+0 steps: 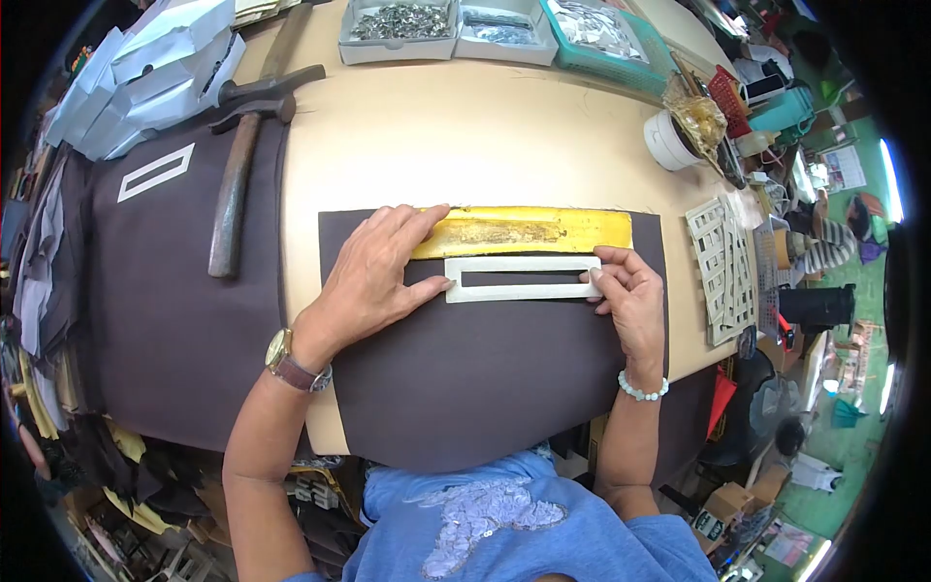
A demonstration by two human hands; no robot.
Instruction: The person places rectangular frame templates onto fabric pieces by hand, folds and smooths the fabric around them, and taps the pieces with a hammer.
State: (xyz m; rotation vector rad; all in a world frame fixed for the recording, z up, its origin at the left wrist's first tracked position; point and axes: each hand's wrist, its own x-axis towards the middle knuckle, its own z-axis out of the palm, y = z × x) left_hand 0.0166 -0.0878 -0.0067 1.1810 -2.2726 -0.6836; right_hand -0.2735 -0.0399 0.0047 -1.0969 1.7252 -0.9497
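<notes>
A white rectangular frame (524,294) with a long slot lies on a dark sheet (485,378). Just above it, a yellow strip (596,230) with a worn brown patch runs along the sheet's top edge. My left hand (383,262) is spread, its fingers over the strip's left end and its thumb tip at the frame's left edge. The frame's right end is pinched between the thumb and fingers of my right hand (628,296).
Two hammers (236,184) lie at the upper left, near another white frame (155,173) on a second dark sheet (184,320). Boxes of metal parts (402,48) line the back. A white tub (669,141) and stacked slotted pieces (722,272) are at the right.
</notes>
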